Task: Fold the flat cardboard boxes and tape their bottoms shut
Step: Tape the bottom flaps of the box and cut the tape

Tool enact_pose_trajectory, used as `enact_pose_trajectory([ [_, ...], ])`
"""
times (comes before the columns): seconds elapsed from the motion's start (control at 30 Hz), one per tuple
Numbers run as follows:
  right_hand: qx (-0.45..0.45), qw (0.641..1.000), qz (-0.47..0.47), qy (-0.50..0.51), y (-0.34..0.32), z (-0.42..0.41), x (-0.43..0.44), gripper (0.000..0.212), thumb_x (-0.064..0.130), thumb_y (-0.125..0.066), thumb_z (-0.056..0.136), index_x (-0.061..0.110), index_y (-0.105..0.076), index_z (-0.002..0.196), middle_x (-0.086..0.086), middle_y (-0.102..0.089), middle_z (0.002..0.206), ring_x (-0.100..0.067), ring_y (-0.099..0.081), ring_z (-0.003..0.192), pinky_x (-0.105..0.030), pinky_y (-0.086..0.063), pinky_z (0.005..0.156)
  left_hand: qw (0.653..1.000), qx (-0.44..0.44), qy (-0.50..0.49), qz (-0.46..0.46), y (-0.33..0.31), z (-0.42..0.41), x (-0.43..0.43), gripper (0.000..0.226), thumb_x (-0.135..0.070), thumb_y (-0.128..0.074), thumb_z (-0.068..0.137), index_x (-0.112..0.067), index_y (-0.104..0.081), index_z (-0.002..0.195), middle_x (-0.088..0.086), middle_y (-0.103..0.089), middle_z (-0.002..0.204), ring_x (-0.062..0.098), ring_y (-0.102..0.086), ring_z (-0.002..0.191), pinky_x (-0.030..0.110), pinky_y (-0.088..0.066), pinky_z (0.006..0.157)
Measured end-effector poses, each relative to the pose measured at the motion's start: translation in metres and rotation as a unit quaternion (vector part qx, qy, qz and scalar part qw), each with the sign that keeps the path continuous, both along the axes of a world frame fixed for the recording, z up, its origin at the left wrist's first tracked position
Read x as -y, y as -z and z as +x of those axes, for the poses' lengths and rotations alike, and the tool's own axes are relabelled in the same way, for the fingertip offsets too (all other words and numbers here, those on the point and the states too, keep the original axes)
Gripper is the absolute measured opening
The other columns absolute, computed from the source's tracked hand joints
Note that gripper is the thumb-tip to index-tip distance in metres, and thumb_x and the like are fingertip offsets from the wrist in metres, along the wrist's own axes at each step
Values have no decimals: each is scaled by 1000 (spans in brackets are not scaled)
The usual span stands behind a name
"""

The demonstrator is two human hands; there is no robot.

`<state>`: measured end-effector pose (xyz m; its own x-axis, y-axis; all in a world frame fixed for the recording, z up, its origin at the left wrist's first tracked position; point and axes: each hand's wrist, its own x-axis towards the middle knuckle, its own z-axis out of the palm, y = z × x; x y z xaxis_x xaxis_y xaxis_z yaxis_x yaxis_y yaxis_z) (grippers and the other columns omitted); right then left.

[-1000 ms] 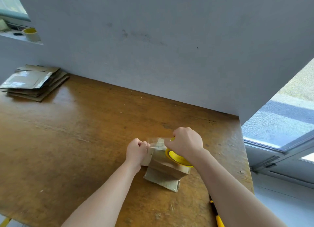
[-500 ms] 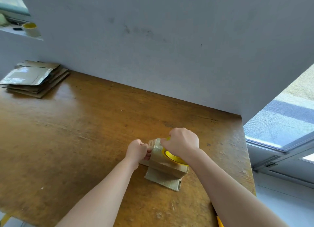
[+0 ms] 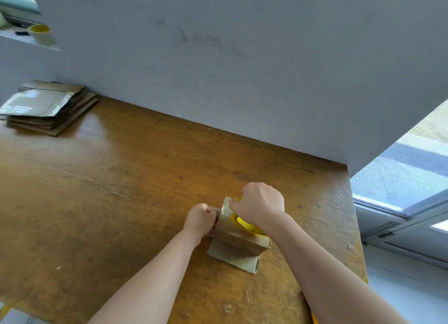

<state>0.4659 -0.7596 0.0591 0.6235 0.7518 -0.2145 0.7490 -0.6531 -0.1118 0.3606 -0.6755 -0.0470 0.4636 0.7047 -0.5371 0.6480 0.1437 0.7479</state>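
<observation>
A small folded cardboard box (image 3: 238, 241) stands on the wooden table (image 3: 121, 190), bottom side up, with a loose flap lying flat toward me. My right hand (image 3: 260, 206) grips a yellow-cored tape roll (image 3: 247, 224) resting on top of the box. Clear tape runs from the roll over the box's left edge. My left hand (image 3: 200, 219) is curled against the box's left side, pressing or pinching the tape end there; its fingertips are hidden.
A stack of flat cardboard boxes (image 3: 46, 107) lies at the table's far left by the grey wall. Another tape roll (image 3: 42, 33) sits on a window ledge at top left. The table's right edge drops to a window (image 3: 400, 183). Something yellow (image 3: 314, 319) pokes out under my right forearm.
The stretched tape has been lowered onto the box. My right hand brought the roll down onto the top, and my left hand moved down against the box's left side.
</observation>
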Motion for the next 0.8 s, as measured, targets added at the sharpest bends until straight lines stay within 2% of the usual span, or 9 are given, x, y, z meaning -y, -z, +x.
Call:
enact_pose_trajectory([
  [0.13,1,1000,2,0,1,0,0,33,47,-52,89,18,-59,77,4,-58,71,-17,-59,68,-23,-44,52,998,-43,5,-44,1,1,1,33,-16,-40,96,3,-56,118,7,-58,86,20,-55,76,26,-42,55],
  [0.23,5,1000,-2,-4,1,0,0,31,45,-52,89,18,-59,78,4,-56,71,-18,-57,67,-22,-38,49,995,-88,39,-32,2,-3,-6,38,-29,-45,96,0,-53,120,10,-61,100,22,-58,84,26,-40,58],
  [0.27,4,1000,-2,-3,1,0,0,31,45,-52,89,18,-58,77,4,-56,70,-18,-56,67,-22,-37,49,992,-103,65,11,1,-4,-8,38,-31,-47,96,-2,-55,118,11,-62,104,24,-59,89,27,-41,61],
  [0.33,7,1000,-4,-1,0,-1,0,33,46,-52,89,17,-58,75,4,-55,69,-18,-56,66,-23,-37,48,979,-111,102,140,-3,-2,-9,13,-23,-49,94,-13,-56,93,7,-61,92,21,-57,80,29,-41,60],
  [0.4,12,1000,-8,2,-1,-2,0,34,47,-52,89,17,-58,76,4,-55,69,-18,-56,65,-22,-37,48,962,-84,102,238,-5,4,-6,20,-7,-47,89,-19,-47,73,2,-56,80,19,-52,71,30,-40,56],
  [0.5,10,1000,-7,6,-2,-3,1,36,49,-51,90,17,-57,75,4,-56,69,-18,-58,65,-23,-42,51,947,-69,117,291,-6,7,-1,25,0,-46,89,-19,-56,75,-1,-59,82,17,-55,75,26,-42,57],
  [0.63,7,1000,-7,1,-2,-4,1,34,47,-51,90,16,-58,78,2,-59,73,-20,-60,70,-26,-48,56,943,-122,174,257,-5,3,-3,24,-7,-46,95,-13,-67,84,-1,-59,75,18,-58,70,24,-42,55],
  [0.73,1,1000,-6,3,-3,-2,3,34,47,-52,89,15,-60,79,3,-57,71,-20,-59,69,-25,-45,54,945,-185,197,182,0,-7,4,24,-10,-44,95,-16,-67,98,1,-65,92,19,-60,81,30,-50,67],
  [0.8,-2,1000,-5,3,-3,-1,4,34,47,-52,89,15,-61,80,3,-58,73,-20,-59,69,-25,-44,54,965,-142,139,170,2,-12,9,27,-11,-43,97,-17,-67,109,3,-67,108,20,-62,93,30,-52,78],
])
